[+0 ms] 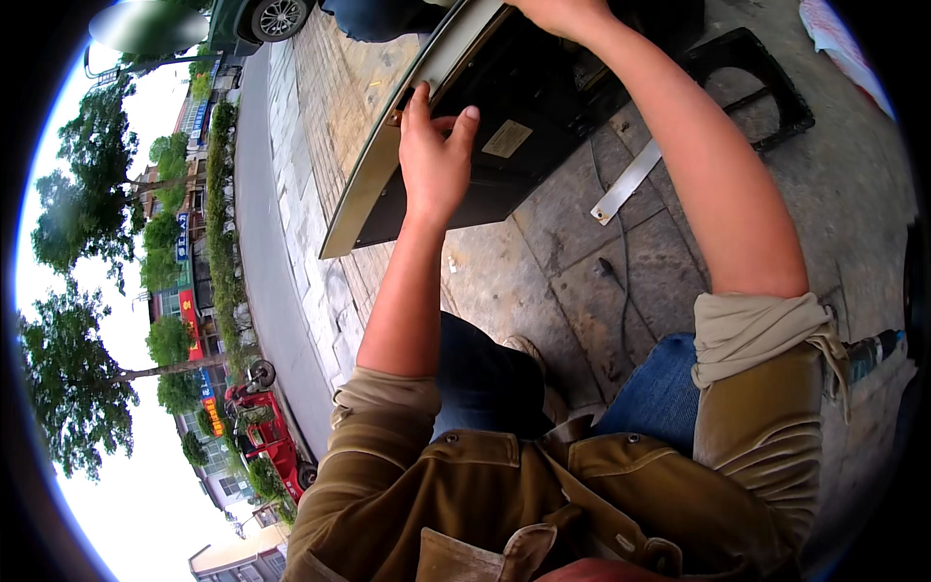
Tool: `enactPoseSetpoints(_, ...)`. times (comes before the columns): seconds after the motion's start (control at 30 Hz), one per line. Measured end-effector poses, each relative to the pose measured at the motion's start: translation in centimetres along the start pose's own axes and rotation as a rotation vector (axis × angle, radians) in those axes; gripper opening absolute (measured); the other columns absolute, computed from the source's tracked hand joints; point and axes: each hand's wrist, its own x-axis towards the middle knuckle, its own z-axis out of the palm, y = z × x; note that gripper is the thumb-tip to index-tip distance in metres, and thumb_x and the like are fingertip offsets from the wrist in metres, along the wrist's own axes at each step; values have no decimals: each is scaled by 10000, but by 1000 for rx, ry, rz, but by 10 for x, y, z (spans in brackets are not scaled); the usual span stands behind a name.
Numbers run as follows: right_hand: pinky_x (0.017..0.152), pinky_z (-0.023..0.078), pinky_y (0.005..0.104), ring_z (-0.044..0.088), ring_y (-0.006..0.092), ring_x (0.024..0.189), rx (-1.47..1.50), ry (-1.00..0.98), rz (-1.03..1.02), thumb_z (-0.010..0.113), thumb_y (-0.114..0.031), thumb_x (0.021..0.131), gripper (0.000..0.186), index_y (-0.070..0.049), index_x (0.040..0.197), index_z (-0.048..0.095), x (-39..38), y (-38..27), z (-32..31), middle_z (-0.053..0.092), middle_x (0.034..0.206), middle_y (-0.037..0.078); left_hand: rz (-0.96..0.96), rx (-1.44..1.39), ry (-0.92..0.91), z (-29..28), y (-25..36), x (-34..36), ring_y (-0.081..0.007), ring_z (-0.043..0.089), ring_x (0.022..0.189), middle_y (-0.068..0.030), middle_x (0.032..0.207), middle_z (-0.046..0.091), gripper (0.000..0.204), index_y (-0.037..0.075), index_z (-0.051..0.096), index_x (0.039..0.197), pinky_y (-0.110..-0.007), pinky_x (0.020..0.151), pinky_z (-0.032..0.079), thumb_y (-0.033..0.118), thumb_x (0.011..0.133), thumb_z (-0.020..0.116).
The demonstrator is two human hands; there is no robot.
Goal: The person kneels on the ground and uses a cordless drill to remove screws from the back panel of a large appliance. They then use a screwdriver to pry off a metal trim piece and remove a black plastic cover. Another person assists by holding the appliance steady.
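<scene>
A large black metal appliance (446,199) with a pale silver edge stands tilted before me at the top; its exact kind I cannot make out. A small label (507,139) is stuck on its dark face. At its silver edge is my left hand (434,160), index finger stretched up against the rim and thumb held apart. I see nothing between that thumb and finger. My right hand (562,14) reaches over the appliance's far part, and the upper picture border cuts off its fingers. What it touches there is hidden.
On the stone paving lie a flat metal strip (626,184), a dark cable (624,262) with a plug, and a black frame (790,102). Another person's dark-clad leg (373,17) shows beyond the appliance. A power tool (868,354) lies at right. Leftward are a road and a red vehicle (272,436).
</scene>
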Motion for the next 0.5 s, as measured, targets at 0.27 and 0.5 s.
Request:
enactPoseSetpoints(0.27, 681, 486, 402, 640, 340, 792, 242, -57, -98, 607, -159, 747, 222, -13, 906, 658, -7, 13, 2, 641, 822, 210, -17, 73, -39, 1, 21, -2, -315, 541, 1127, -215, 966, 652, 644, -87, 372, 1310, -372, 944, 405, 253, 840, 652)
enactPoseSetpoints(0.5, 674, 492, 415, 639, 346, 777, -52, 196, -151, 552, -91, 788, 207, 26, 943, 622, 1, 29, -12, 649, 795, 206, -58, 80, -86, 1, 25, -3, -319, 426, 1263, -205, 1009, 654, 630, -73, 372, 1319, -368, 1006, 343, 239, 849, 652)
